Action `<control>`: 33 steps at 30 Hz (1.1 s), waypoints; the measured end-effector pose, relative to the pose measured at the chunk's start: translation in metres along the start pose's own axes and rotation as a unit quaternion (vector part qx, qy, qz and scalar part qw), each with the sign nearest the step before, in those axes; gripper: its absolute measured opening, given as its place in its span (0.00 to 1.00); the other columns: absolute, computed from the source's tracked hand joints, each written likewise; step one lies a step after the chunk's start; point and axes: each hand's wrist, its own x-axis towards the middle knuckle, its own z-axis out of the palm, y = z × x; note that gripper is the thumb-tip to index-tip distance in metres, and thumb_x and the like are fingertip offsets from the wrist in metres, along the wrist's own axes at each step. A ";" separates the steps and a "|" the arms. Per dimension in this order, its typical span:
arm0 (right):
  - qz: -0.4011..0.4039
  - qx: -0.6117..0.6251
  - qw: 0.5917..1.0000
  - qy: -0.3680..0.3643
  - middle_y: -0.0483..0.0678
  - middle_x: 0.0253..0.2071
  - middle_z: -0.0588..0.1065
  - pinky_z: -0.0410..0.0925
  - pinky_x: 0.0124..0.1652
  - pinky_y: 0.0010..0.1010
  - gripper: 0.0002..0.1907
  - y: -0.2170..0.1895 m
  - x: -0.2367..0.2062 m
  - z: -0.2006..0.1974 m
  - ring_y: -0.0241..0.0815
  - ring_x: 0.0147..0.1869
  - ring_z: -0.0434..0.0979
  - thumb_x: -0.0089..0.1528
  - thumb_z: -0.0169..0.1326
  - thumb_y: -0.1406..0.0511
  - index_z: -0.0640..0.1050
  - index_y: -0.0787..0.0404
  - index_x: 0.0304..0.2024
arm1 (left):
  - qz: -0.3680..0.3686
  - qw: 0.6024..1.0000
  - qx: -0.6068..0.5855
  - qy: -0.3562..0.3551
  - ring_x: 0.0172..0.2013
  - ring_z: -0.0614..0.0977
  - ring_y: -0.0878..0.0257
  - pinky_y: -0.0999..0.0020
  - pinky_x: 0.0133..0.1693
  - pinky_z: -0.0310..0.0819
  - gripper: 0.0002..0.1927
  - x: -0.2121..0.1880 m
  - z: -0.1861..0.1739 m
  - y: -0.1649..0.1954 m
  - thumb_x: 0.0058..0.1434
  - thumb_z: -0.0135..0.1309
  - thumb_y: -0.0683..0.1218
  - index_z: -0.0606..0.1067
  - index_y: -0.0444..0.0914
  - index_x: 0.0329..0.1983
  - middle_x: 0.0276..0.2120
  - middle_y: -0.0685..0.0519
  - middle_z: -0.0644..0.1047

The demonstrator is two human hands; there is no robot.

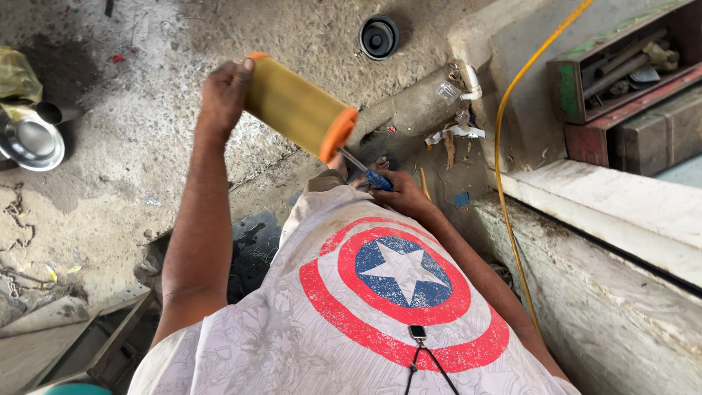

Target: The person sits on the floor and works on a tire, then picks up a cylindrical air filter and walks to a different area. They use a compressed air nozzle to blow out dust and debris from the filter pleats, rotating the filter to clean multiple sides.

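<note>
Nearest the camera, the person's white printed shirt (365, 322) with a red, white and blue star roundel is filling the lower middle of the view. Just beyond it, the right hand (401, 194) is clenching around the blue handle of a thin metal nozzle tool (368, 172), whose shaft is pointing up and to the left into the near end of the filter. The left hand (225, 91) is gripping the far end of a yellow cylindrical pleated air filter with orange end caps (298, 108), fingers wrapping over its rim. The filter is hanging in the air above the ground, its long axis running diagonally from upper left down to lower right, the lower orange cap facing the right hand. A yellow hose (512, 95) is trailing along the concrete ledge (621, 212) on the right. Farther off, a black round cap (379, 36) is lying on the dusty concrete floor (131, 146), and a red and green metal toolbox (621, 80) is sitting at the upper right.
</note>
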 end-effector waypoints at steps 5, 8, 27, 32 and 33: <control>-0.046 -0.052 0.997 0.045 0.47 0.34 0.80 0.70 0.40 0.30 0.17 -0.005 0.013 -0.002 0.32 0.38 0.76 0.57 0.62 0.64 0.81 0.66 0.47 | 0.107 0.978 -0.104 -0.147 0.61 0.74 0.46 0.48 0.61 0.69 0.44 -0.019 0.018 0.010 0.59 0.57 0.72 0.71 0.36 0.66 0.58 0.40 0.76; 0.006 -0.057 0.997 0.055 0.49 0.34 0.80 0.71 0.39 0.32 0.17 -0.011 0.018 -0.001 0.33 0.37 0.75 0.57 0.61 0.63 0.81 0.66 0.45 | 0.117 0.964 -0.108 -0.214 0.68 0.67 0.46 0.47 0.66 0.63 0.47 -0.028 0.020 0.015 0.59 0.58 0.71 0.69 0.36 0.71 0.69 0.44 0.67; -0.022 -0.134 0.987 0.083 0.56 0.27 0.76 0.67 0.34 0.43 0.18 -0.007 -0.006 0.002 0.49 0.30 0.76 0.57 0.63 0.55 0.78 0.64 0.37 | 0.070 0.985 -0.066 -0.146 0.45 0.78 0.58 0.60 0.49 0.76 0.26 -0.018 0.018 0.013 0.58 0.69 0.52 0.75 0.32 0.54 0.42 0.48 0.78; -0.048 -0.140 0.979 0.142 0.57 0.28 0.77 0.69 0.33 0.43 0.16 -0.006 -0.026 0.004 0.52 0.31 0.80 0.59 0.58 0.59 0.77 0.62 0.44 | 0.065 0.986 -0.064 -0.139 0.46 0.81 0.60 0.60 0.50 0.78 0.31 -0.027 0.025 0.008 0.54 0.70 0.55 0.75 0.34 0.55 0.43 0.50 0.80; -0.040 -0.128 0.980 0.148 0.57 0.27 0.77 0.69 0.32 0.43 0.16 -0.004 -0.030 0.004 0.53 0.30 0.80 0.59 0.57 0.60 0.77 0.61 0.46 | 0.073 0.988 -0.052 -0.128 0.47 0.81 0.60 0.59 0.50 0.78 0.32 -0.030 0.026 0.008 0.54 0.71 0.55 0.74 0.33 0.54 0.42 0.50 0.80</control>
